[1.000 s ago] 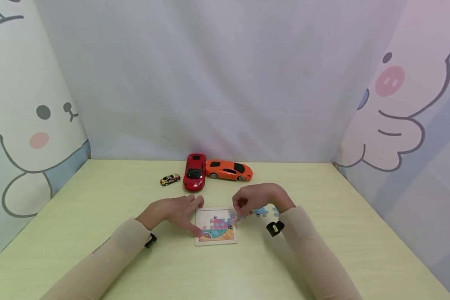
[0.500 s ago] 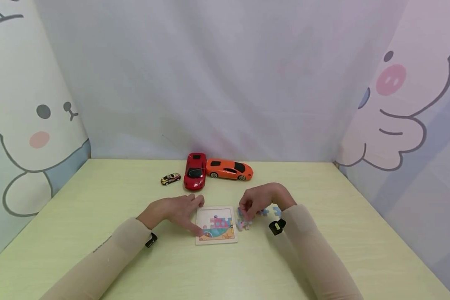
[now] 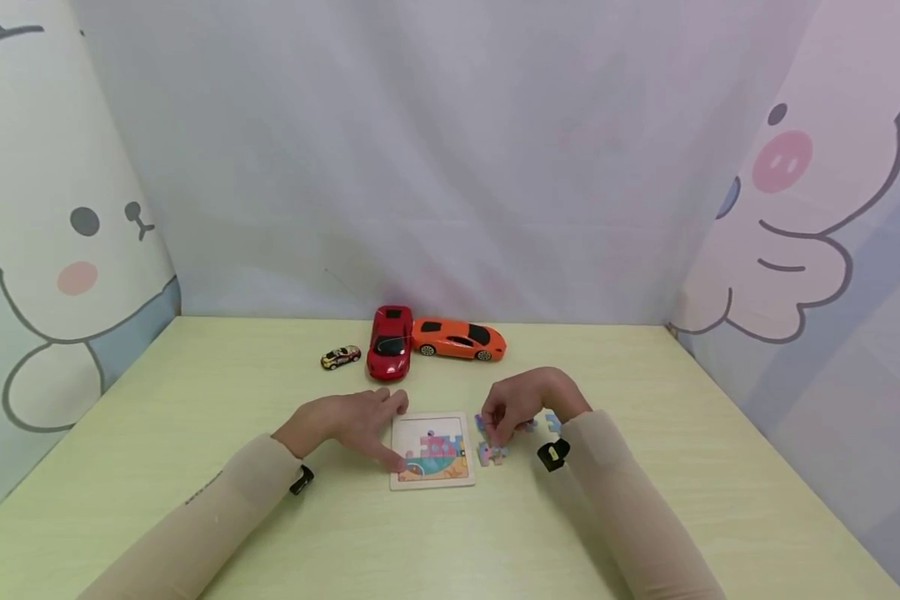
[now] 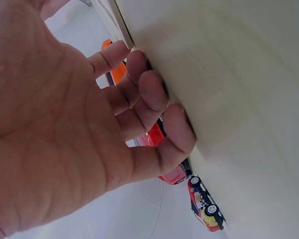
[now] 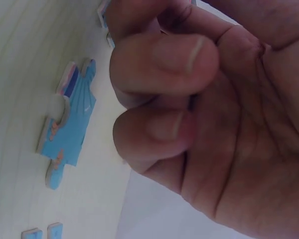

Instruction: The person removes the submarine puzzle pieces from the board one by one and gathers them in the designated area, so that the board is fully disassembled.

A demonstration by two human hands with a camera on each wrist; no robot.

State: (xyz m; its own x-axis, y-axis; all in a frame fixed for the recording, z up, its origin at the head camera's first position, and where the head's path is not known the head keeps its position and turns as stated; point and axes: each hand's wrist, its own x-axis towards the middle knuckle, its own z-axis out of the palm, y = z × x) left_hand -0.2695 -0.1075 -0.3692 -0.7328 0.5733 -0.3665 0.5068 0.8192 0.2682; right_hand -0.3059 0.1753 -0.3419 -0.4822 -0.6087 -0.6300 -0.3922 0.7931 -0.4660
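A square wooden jigsaw tray (image 3: 432,487), partly filled with an underwater picture, lies on the table. My left hand (image 3: 356,422) rests at its left side, the thumb on its lower left and the fingers spread toward its upper corner. In the left wrist view those fingers (image 4: 152,92) are slightly bent, their tips down near the tray's edge. Just right of the tray, my right hand (image 3: 521,404) has curled fingers, with thumb and forefinger pinching at a pinkish puzzle piece (image 3: 487,455). In the right wrist view, the curled fingers (image 5: 159,64) hide these fingertips.
Loose blue puzzle pieces (image 3: 553,422) lie beside and under my right hand; one blue piece (image 5: 72,124) shows large in the right wrist view. Behind the tray stand a red toy car (image 3: 390,343), an orange toy car (image 3: 459,340) and a small patterned car (image 3: 341,357).
My right hand has moved right, from the tray's edge to the loose pieces. The pinkish piece has shifted slightly since half a second ago. My left hand has stayed in place.
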